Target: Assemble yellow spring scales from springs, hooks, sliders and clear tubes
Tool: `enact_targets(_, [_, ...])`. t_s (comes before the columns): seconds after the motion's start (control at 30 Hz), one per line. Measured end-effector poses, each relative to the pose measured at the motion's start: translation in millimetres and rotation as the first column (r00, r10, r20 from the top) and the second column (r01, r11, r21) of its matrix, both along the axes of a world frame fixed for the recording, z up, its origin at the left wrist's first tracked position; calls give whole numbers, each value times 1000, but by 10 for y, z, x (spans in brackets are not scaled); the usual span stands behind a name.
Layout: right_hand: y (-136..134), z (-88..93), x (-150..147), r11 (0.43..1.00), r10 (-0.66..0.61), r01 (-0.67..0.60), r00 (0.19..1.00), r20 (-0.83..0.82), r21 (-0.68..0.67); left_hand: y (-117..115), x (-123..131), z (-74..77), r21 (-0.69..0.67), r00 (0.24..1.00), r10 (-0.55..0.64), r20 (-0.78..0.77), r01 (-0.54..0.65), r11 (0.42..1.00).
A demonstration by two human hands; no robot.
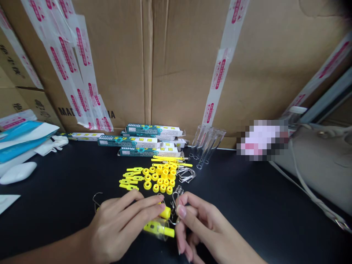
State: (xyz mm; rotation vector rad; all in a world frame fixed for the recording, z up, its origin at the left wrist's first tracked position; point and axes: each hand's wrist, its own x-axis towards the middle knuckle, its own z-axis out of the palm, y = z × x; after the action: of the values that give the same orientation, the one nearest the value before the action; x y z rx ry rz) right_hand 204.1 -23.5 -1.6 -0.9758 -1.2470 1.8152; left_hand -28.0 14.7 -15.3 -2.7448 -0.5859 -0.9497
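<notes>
Recording the scene from head height: the left hand (118, 227) and the right hand (203, 223) were close together at the near part of a black bench top (55, 223), with a short clear tube (157, 230) lying tilted between them. A flat yellow strip (158, 230) sat inside the tube and projected from its right end. A stubby yellow cap (165, 212) lay just above the tube, touching the left fingertips (162, 206). The left hand's fingers were nearly straight and together; whether they gripped the cap could not be told. The right hand was in a narrow pinch, thumb and forefinger closed on a bent wire loop (174, 203) that rose above them. The loop appeared to lead toward the tube, though the fingers hid any join. A loose wire hook (96, 201) lay beside the left hand. Farther up the bench were yellow rings (159, 179), yellow clips (130, 179), long yellow rods (170, 161), a bundle of wire loops (185, 175) and leaning glass tubes (206, 146). Printed boxes (145, 141) stood against taped cardboard cartons (110, 73).
</notes>
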Motion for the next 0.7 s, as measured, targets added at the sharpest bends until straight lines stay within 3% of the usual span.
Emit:
enact_targets(0.17, [13, -19, 15, 1000, -14, 14, 1000, 16, 7, -8, -19, -23, 9, 999, 36, -24, -36, 999])
enact_targets(0.47, [15, -66, -41, 999, -31, 30, 999, 34, 29, -145, 24, 91, 158, 996, -29, -83, 42, 987])
enact_targets(0.7, [44, -68, 9, 998, -62, 62, 998, 16, 12, -107, -8, 46, 131, 998, -29, -58, 36, 991])
